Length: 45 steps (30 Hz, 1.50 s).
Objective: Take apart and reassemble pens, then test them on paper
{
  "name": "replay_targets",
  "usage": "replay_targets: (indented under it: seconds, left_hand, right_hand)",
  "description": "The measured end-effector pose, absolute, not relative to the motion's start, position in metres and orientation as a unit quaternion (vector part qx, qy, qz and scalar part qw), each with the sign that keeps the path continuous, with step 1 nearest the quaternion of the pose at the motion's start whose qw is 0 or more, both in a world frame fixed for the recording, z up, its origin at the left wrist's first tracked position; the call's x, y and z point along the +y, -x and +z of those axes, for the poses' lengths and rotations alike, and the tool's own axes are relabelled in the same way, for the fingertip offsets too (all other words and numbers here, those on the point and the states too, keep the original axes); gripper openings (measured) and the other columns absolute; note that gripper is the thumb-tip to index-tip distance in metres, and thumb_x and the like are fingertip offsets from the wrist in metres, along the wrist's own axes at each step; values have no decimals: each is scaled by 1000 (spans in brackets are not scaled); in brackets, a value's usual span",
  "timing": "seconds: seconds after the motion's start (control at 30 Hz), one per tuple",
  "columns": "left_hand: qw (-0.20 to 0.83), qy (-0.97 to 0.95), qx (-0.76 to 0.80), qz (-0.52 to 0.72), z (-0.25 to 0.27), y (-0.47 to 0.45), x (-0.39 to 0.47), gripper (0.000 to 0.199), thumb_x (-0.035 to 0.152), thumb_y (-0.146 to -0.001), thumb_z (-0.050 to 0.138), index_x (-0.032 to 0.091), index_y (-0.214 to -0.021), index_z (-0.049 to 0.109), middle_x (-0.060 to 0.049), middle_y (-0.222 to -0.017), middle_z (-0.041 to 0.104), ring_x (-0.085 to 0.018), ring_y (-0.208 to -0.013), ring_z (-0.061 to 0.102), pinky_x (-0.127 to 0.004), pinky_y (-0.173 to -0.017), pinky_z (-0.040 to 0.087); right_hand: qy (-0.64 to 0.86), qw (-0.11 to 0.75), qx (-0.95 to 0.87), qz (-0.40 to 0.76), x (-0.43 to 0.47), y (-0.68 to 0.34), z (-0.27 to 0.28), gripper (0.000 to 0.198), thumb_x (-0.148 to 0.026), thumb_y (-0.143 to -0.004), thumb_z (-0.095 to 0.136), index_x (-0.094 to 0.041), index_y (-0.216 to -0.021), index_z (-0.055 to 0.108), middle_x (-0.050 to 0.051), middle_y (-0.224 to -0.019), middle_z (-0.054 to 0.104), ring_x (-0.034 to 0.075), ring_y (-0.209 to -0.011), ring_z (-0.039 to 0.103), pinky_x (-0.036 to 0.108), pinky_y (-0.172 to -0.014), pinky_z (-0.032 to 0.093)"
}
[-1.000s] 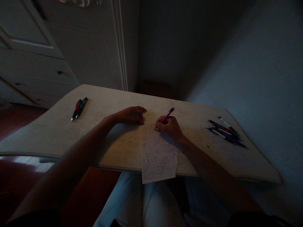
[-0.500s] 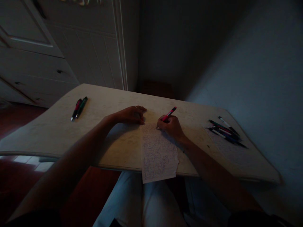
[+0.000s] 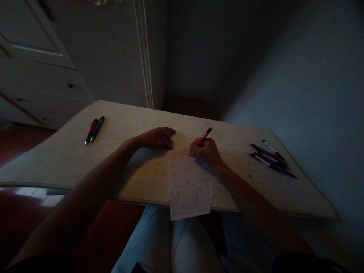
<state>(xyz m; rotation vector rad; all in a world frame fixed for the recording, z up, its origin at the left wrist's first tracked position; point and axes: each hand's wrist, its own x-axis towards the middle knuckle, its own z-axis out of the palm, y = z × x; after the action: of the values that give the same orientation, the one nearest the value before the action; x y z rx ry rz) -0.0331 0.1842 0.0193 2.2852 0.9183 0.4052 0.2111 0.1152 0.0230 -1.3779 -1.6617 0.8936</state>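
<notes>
A sheet of paper (image 3: 191, 185) covered in handwriting lies on the table, its lower end hanging past the front edge. Gripped in my right hand (image 3: 207, 151) is a pink and black pen (image 3: 205, 135), slanted up to the right, its tip down at the sheet's upper part. My left hand (image 3: 158, 138) rests on the table by the sheet's top left corner, fingers stretched out and thumb apart, with nothing held. The thumb is at the corner; whether it presses the paper I cannot tell.
The pale table (image 3: 136, 174) spans the view. On its left lie a red and black pen (image 3: 91, 131) and a green pen (image 3: 98, 128). Several pens (image 3: 270, 159) lie on another written sheet (image 3: 275, 180) at right. A wall (image 3: 321, 113) borders that side; white cabinets (image 3: 113, 64) stand behind.
My right hand and the pen tip have shifted very slightly to the right along the top of the sheet. My left hand stays nearly where it was.
</notes>
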Motion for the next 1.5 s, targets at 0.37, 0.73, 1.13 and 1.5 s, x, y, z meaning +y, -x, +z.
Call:
replay_targets:
  seconds: [0.37,0.73,1.13,1.5]
  left_hand:
    - [316,-870,343,158,23,32,182,23,40,-78,71,19,-85,72,-8,-145,51,-24,-137,43,-39,-114,31]
    - [308,-879,337,139,21,36,185,23,39,-82,70,20,-94,74,-6,-149,48,-25,-140,38,-41,-115,28]
    - [303,-889,316,134,20,40,188,20,36,-85,67,23,-99,76,-4,-150,48,-23,-140,40,-39,-114,31]
    - [308,-887,314,141,17,39,190,22,36,-84,68,22,-100,74,-6,-149,48,-22,-138,42,-38,-114,30]
  right_hand:
    - [564,381,-674,287,115,-216,25,14,-25,-68,59,-17,-56,60,1,-53,58,14,-52,56,25,-50,41]
    - [582,488,-590,274,129,-236,34,13,-29,-72,61,-16,-66,62,-2,-53,57,10,-43,49,22,-42,37]
    - [429,471,-762,117,149,-257,9,58,-17,-87,50,-32,-143,44,10,-135,55,24,-105,64,42,-85,56]
    - [312,493,-790,188,129,-234,13,41,-21,-91,59,-34,-130,58,6,-127,59,19,-97,68,38,-82,60]
